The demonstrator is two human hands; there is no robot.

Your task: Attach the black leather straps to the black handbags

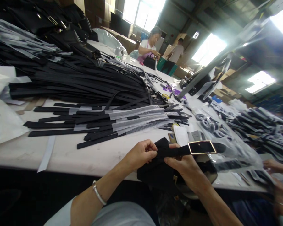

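At the table's front edge, my left hand [141, 155] pinches the left end of a black strap [171, 152], its fingers closed. My right hand [185, 164] grips the same strap farther right, thumb on the near side and fingers behind. Just past that hand, a gold rectangular buckle [202, 147] sits on the strap. Beneath both hands hangs a black bag [153, 171], partly covered by them. Whether the strap is joined to the bag, I cannot tell. Beyond my hands lie several black straps [94, 125], some wrapped in translucent film [139, 117].
A large heap of black straps [85, 80] covers the white table [68, 155] farther back, with black bags [49, 23] at the far left. Clear plastic [238, 153] lies to the right. Another person's hands [277, 168] are at the right edge; two people stand beyond.
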